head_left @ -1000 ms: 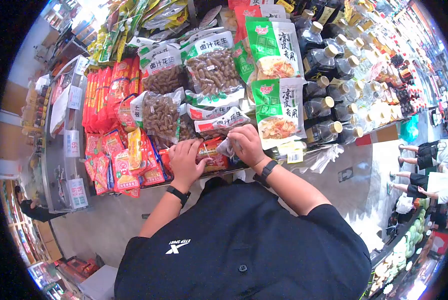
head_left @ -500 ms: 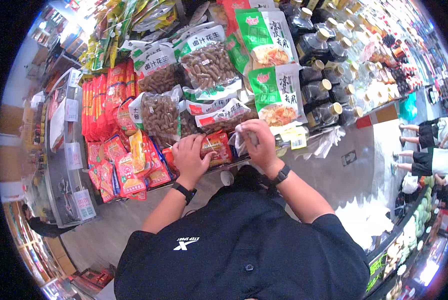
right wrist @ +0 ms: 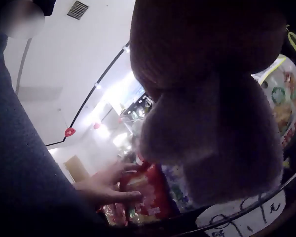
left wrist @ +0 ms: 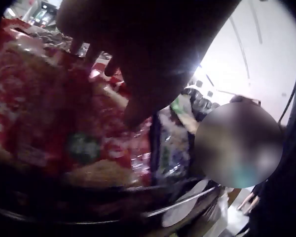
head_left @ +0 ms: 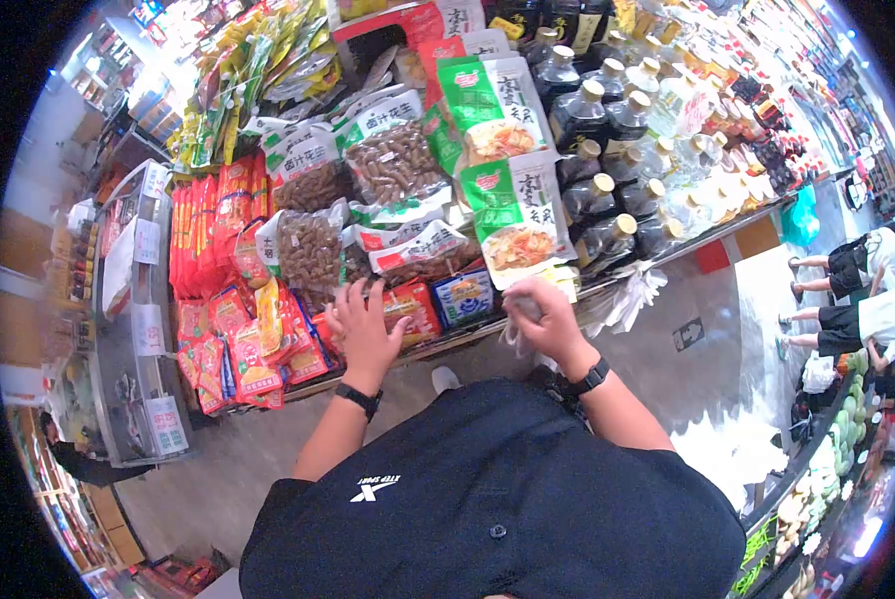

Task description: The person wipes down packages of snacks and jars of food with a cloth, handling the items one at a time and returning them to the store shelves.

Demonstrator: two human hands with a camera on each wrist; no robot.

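In the head view the left hand (head_left: 365, 334) has its fingers spread over red packets (head_left: 411, 308) at the shelf's front edge. The right hand (head_left: 547, 321) is curled round a greyish cloth (head_left: 513, 334) by the front edge, below a green-and-white pouch (head_left: 517, 222). A blue packet (head_left: 464, 298) stands between the two hands. The left wrist view shows the left hand (left wrist: 138, 44) dark above the red packets (left wrist: 108, 133). Close up in the right wrist view are the right hand (right wrist: 202, 44) and the grey cloth (right wrist: 212, 138).
Bags of brown peanuts (head_left: 396, 165) lie behind the hands. Dark capped bottles (head_left: 607, 235) stand in rows on the right, with white gloves (head_left: 632, 299) hanging at the edge. Red packets (head_left: 253, 354) hang at the left front. Two people stand in the right aisle.
The right hand has moved right with the cloth, and the blue packet has come into view. The left hand's fingers have lifted and spread. The head view has shifted.
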